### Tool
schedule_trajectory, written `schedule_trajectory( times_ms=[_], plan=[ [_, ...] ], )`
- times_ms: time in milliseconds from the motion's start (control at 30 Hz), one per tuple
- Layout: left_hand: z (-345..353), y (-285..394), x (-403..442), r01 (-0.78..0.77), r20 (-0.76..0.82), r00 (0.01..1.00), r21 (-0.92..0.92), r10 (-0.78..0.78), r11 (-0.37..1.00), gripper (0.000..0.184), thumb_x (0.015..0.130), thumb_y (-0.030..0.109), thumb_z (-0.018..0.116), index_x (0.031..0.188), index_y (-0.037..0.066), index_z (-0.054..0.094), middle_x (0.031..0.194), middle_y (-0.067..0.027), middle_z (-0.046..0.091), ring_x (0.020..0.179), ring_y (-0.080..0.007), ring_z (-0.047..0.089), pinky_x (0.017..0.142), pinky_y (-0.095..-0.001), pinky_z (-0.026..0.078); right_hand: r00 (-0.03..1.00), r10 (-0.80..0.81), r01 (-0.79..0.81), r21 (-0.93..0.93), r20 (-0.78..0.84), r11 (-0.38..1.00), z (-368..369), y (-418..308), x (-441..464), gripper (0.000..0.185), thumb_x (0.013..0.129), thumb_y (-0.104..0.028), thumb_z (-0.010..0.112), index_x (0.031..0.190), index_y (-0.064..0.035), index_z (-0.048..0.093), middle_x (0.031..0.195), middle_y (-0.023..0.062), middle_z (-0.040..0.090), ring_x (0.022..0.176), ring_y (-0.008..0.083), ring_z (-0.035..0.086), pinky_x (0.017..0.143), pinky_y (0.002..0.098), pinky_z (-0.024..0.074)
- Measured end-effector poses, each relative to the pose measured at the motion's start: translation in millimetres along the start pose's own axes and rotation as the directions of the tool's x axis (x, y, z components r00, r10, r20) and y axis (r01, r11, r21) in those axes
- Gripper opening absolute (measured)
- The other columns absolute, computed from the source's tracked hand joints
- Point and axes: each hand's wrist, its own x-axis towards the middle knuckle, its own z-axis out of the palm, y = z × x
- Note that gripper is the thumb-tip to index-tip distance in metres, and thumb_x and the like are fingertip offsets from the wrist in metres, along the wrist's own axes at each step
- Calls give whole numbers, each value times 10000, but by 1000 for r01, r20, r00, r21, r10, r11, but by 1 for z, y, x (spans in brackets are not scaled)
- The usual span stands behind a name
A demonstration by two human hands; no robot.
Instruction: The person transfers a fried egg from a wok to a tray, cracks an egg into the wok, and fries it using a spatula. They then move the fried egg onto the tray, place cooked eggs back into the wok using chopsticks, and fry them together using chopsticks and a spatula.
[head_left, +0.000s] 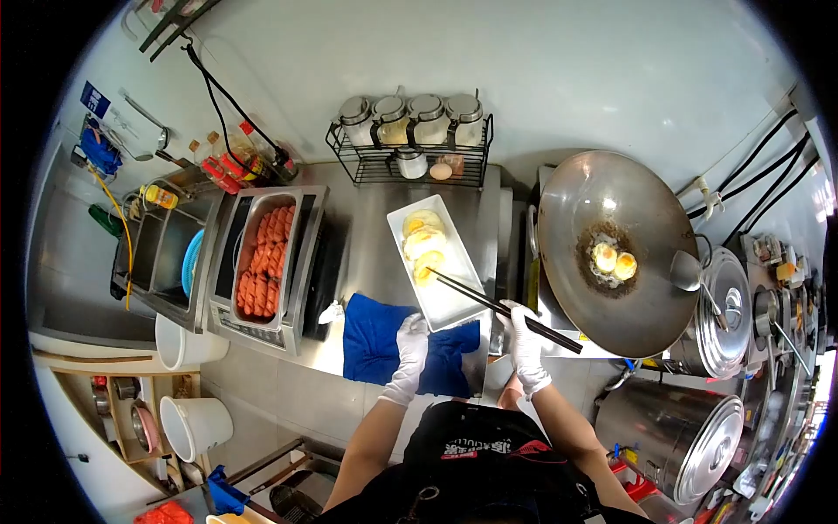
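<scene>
My right hand, in a white glove, grips a pair of long dark chopsticks. Their tips reach a fried egg at the front of several in a white rectangular tray. At the tray's near left corner, my gloved left hand has its fingers curled against the rim; the fingertips are partly hidden. Beneath that hand lies a blue cloth. To the right, a large wok holds two eggs with yellow yolks, side by side.
A ladle rests on the wok's right side. Left of the tray, a steel warmer holds scored red sausages. A wire rack with seasoning jars and an egg stands behind. Lidded steel pots stand at right.
</scene>
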Motion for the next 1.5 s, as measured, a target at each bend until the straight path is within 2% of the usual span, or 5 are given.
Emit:
schedule_trajectory(
  times_ms=[667,767,933,1267,1500],
  plan=[
    [-82,-37,21,-159,-115,984,-176,140,972,208,941,104,533,1122,18,589,972,-63,641,749,-124,603,657,-251,491,928,-314,283,-170,-199,944,-69,-189,-80,218,916,-214,595,951,-1,619,1006,143,638,941,249,622,819,373,538],
    [-106,18,14,-350,-150,632,820,760,453,246,901,92,572,1137,24,568,1118,-156,589,959,-279,582,832,-390,478,866,-417,375,-194,-277,907,-111,-226,-92,255,928,-245,590,996,0,606,1026,139,631,966,263,627,820,367,553],
    [-155,63,45,-238,140,629,971,765,18,334,852,208,632,1168,107,590,1164,-184,570,1037,-380,549,883,-458,461,777,-445,285,-380,-446,880,-196,-218,-82,241,925,-230,610,1040,-18,621,1044,91,634,960,183,620,820,318,520],
    [-114,96,45,-467,-2,730,729,683,501,113,888,142,597,939,71,667,876,-115,667,785,-284,644,714,-357,528,714,-540,190,-619,-445,762,-185,-237,-87,350,948,-344,558,1026,-16,651,996,82,664,925,171,630,805,288,492],
    [24,95,62,-702,492,675,658,550,273,154,848,135,620,989,74,635,959,-132,655,854,-327,643,758,-398,527,683,-597,259,-625,-421,736,-183,-244,-107,382,976,-351,486,1039,-6,636,1036,107,647,929,196,633,820,312,491]
  ],
)
